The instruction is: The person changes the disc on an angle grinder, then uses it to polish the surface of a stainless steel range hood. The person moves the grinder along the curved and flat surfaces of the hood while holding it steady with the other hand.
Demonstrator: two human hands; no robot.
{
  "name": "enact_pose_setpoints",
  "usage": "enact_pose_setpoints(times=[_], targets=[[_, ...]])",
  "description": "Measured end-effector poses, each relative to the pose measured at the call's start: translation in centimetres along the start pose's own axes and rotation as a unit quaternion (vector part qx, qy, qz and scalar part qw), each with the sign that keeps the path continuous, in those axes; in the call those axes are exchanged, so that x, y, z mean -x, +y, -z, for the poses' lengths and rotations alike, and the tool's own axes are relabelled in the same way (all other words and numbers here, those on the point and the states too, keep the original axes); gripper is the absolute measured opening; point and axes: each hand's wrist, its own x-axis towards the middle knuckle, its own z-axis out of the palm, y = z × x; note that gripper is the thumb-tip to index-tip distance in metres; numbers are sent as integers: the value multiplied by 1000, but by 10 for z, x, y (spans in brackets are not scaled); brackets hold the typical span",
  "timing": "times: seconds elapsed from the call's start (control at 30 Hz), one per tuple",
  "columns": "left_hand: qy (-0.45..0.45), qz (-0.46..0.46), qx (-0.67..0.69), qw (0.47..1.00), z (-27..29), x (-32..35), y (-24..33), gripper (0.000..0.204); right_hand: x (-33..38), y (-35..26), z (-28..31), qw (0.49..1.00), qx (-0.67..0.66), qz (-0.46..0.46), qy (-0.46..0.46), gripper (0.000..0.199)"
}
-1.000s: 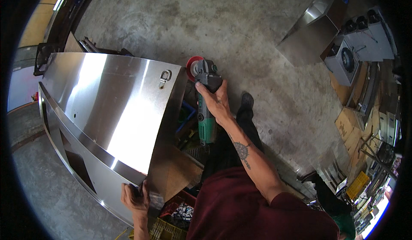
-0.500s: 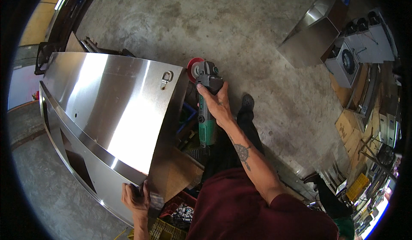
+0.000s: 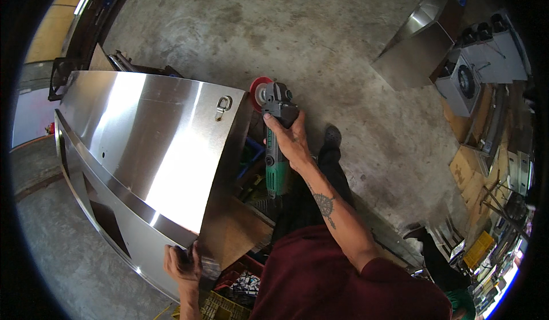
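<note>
Because the shiny, box-shaped sheet-metal body (image 3: 154, 120) probably needs steadying, the left hand (image 3: 182, 264) grips its near corner; the right hand (image 3: 290, 137) clasps a green-and-black angle grinder (image 3: 275, 168), round red disc (image 3: 255, 86) beside the far corner.

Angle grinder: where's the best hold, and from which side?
Probably the green rear body of the angle grinder, wrapped from the right: it is a long barrel, away from the red disc, which sits left of the dark head, near the steel panel's edge. The right grip holds it farther forward.
</note>
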Motion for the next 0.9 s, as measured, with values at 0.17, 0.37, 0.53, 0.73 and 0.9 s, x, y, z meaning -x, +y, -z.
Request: enact_pose_setpoints(times=[0.17, 0.37, 0.53, 0.73, 0.9], targets=[[-3, 1, 7, 1000, -3, 4, -4, 42, -32, 42, 16, 998, 37, -28, 35, 73], [-11, 16, 4, 1000, -1, 1, 1, 39, -35, 58, 29, 992, 60, -80, 77, 73], [-10, 9, 2, 1000, 1, -3, 7, 40, -20, 22, 20, 997, 2, -68, 39, 73], [-15, 17, -4, 1000, 1, 0, 1, 41, -22, 12, 16, 996, -27, -88, 20, 75], [-1, 13, -1, 1000, -3, 0, 1, 42, -19, 14, 15, 996, -40, -84, 12, 74]])
